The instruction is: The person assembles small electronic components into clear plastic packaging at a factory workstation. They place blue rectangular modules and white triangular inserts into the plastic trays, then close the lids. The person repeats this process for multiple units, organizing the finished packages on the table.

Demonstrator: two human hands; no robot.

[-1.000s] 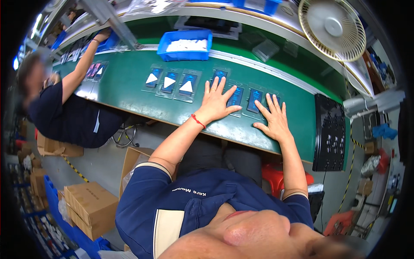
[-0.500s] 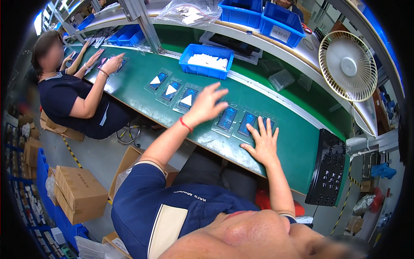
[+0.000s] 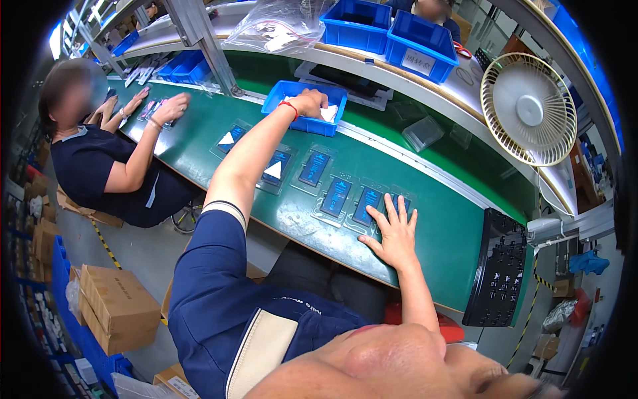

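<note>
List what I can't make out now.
Head view:
Left hand: its back hides any grip on white pieces in the blue bin.
Rightmost package: mostly covered by right hand.
Table behind left forearm: blocked.
Person at top: head cut off by edge.

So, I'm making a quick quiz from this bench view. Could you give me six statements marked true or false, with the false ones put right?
1. The left hand reaches into the blue bin of white pieces. True.
2. The right hand is closed in a fist. False: its fingers are spread.
3. A black panel lies toward the right end of the green table. True.
4. The fan is left of the blue bin. False: it is to the right.
5. A red band circles the left wrist. True.
6. White triangles lie on all the dark rectangular items. False: several carry none.
</note>
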